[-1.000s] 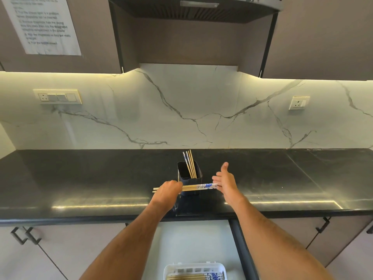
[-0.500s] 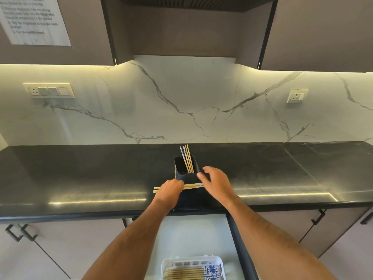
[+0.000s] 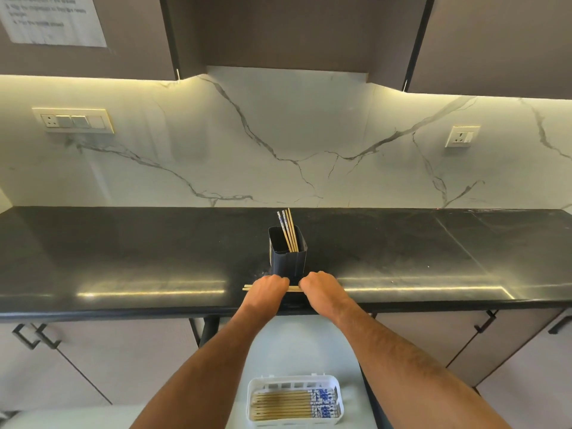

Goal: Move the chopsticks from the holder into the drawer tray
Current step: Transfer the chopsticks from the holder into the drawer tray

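A dark square holder (image 3: 288, 253) stands on the black counter (image 3: 123, 258) with several chopsticks (image 3: 289, 230) leaning upright in it. Just in front of it, a pair of chopsticks (image 3: 294, 288) lies level, gripped at both ends. My left hand (image 3: 268, 289) is closed on its left part, with the tips poking out to the left. My right hand (image 3: 322, 287) is closed over its right part. Below, in the open drawer (image 3: 297, 345), a white slotted tray (image 3: 294, 381) holds several chopsticks (image 3: 291, 405) with blue-patterned ends to the right.
A marble backsplash with a switch panel (image 3: 72, 120) and a socket (image 3: 461, 137) rises behind the counter. Cabinet doors with dark handles (image 3: 29, 335) flank the drawer. Upper cabinets hang overhead.
My right hand swung in from the open position at the right and closed on the chopsticks' right end. The pair came down toward the counter's front edge. The view tilted down.
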A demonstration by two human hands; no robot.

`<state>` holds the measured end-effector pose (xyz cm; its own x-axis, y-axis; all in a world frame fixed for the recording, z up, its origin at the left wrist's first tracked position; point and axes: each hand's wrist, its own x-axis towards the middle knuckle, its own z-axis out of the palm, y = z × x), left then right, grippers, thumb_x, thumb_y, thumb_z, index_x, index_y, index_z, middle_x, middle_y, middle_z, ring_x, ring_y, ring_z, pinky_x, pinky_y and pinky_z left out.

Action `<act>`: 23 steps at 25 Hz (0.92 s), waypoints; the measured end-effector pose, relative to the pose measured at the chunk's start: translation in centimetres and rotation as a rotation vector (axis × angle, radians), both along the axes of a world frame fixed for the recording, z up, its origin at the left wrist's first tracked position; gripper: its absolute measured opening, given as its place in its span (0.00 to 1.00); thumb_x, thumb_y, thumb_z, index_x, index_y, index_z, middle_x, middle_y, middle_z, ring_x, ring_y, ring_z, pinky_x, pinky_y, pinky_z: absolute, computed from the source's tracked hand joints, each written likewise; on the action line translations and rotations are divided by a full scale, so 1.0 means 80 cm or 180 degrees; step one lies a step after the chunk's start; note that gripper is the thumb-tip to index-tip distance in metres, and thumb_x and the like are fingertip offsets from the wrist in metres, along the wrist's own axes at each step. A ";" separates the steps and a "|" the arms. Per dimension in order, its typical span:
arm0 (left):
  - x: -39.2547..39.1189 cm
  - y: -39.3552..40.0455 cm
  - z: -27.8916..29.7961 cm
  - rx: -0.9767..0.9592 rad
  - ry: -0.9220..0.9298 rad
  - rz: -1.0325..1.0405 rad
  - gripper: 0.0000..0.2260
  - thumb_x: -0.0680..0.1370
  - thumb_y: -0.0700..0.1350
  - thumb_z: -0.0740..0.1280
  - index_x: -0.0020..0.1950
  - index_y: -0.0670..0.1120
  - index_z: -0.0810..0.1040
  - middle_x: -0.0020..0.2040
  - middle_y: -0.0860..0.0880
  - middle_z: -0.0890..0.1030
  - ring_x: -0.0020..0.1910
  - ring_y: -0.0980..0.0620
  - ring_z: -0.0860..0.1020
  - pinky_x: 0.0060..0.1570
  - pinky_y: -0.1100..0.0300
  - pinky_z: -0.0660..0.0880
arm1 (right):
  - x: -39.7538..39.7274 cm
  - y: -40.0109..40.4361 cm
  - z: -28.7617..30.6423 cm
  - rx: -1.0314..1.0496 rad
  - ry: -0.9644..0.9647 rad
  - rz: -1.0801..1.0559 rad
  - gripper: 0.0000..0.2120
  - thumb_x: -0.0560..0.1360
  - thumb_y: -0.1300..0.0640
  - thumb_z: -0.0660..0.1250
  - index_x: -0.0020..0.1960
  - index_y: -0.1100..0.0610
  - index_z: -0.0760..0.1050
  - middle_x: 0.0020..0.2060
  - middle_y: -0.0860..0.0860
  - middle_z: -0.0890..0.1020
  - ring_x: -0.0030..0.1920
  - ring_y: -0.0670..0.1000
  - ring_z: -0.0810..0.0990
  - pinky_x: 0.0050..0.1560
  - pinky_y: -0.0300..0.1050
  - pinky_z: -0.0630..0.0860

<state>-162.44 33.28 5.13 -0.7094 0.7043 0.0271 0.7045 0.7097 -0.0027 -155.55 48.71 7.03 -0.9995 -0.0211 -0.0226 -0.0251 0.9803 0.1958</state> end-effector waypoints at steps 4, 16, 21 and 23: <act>0.020 -0.016 -0.029 -0.0214 0.0017 -0.0062 0.08 0.78 0.34 0.68 0.55 0.44 0.78 0.49 0.44 0.82 0.47 0.43 0.82 0.48 0.50 0.79 | 0.023 -0.007 -0.028 0.0105 -0.0234 0.0054 0.09 0.76 0.68 0.68 0.52 0.59 0.82 0.44 0.58 0.86 0.45 0.59 0.85 0.42 0.50 0.79; 0.114 -0.047 -0.179 -0.0158 -0.0706 -0.0006 0.07 0.81 0.36 0.64 0.55 0.39 0.80 0.51 0.40 0.82 0.50 0.40 0.82 0.49 0.50 0.79 | 0.105 -0.022 -0.185 -0.0566 -0.0695 0.0020 0.07 0.82 0.63 0.65 0.55 0.59 0.81 0.46 0.56 0.84 0.44 0.53 0.84 0.46 0.43 0.81; 0.138 -0.051 -0.238 -0.0121 -0.0986 0.0187 0.09 0.79 0.36 0.62 0.54 0.42 0.81 0.51 0.42 0.83 0.51 0.41 0.82 0.49 0.50 0.77 | 0.123 -0.022 -0.242 -0.0391 -0.0981 -0.0003 0.10 0.78 0.68 0.65 0.53 0.58 0.82 0.47 0.56 0.85 0.47 0.56 0.85 0.49 0.49 0.83; 0.142 -0.051 -0.262 -0.0013 -0.1174 0.0225 0.10 0.80 0.36 0.62 0.57 0.41 0.82 0.53 0.41 0.83 0.52 0.41 0.82 0.51 0.52 0.78 | 0.126 -0.022 -0.266 -0.0341 -0.1064 -0.0007 0.13 0.78 0.69 0.63 0.54 0.57 0.82 0.48 0.56 0.85 0.49 0.57 0.85 0.52 0.49 0.82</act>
<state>-151.08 29.23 -15.85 -0.7178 0.6527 -0.2421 0.6078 0.7572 0.2392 -145.46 46.92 -14.24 -0.9373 -0.0389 -0.3465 -0.0683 0.9950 0.0730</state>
